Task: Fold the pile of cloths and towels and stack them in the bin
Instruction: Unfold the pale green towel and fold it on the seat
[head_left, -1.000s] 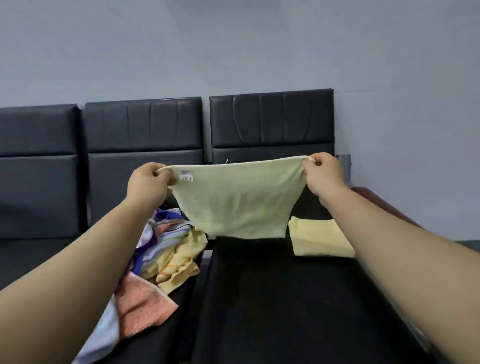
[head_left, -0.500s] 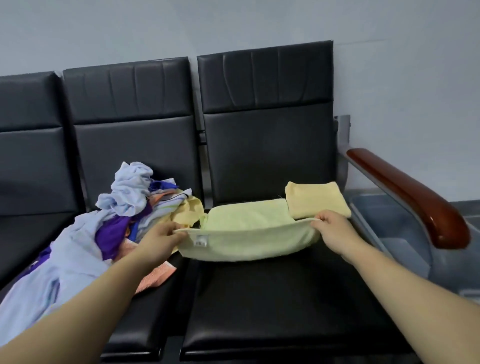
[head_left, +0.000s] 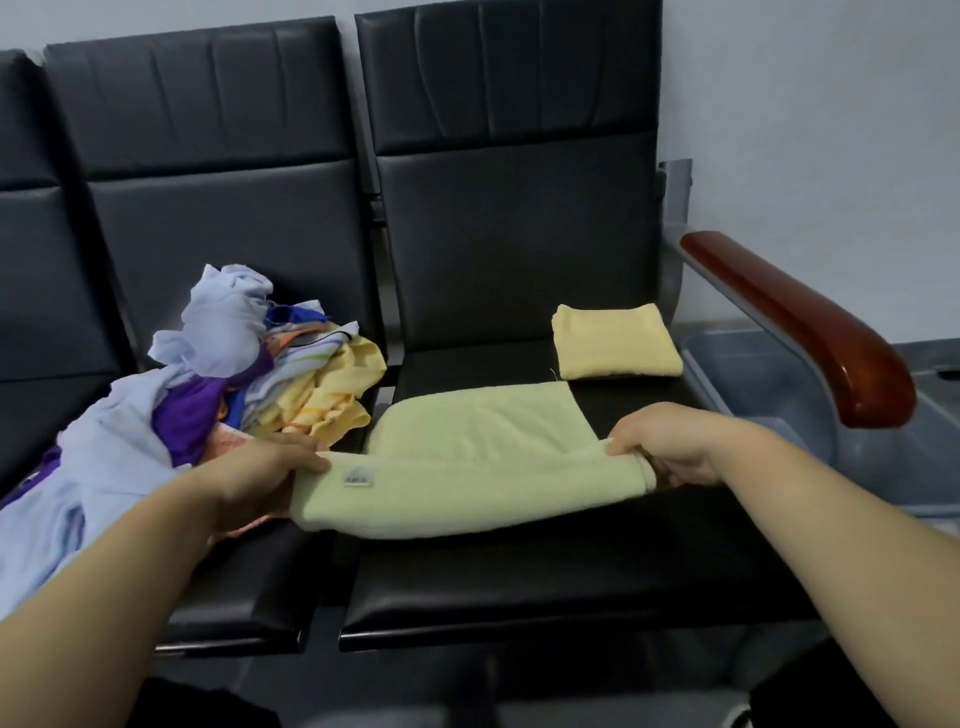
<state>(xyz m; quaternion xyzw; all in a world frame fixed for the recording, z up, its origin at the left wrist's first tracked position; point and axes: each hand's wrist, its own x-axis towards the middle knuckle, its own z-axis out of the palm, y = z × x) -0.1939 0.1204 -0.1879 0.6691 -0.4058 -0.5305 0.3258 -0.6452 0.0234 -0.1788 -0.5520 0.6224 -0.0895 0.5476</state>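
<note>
Seat (head_left: 519, 582) bears towel (head_left: 467, 483); left hand (head_left: 249, 483), right hand (head_left: 670, 447) fingers (head_left: 623, 439) pinch its ends.

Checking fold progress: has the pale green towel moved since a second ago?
Yes. The pale green towel came down from in front of the backrest onto the seat.

The towel (head_left: 467, 467) lies on the seat (head_left: 571, 577) between the fingers of the left hand (head_left: 249, 478) and right hand (head_left: 670, 447). Beyond the right fingers sits a folded cloth (head_left: 613, 343). The pile (head_left: 208, 374) lies beside the left fingers on the next seat (head_left: 249, 592); the bin (head_left: 748, 353) stands right of the right fingers, under the armrest (head_left: 810, 322)
</note>
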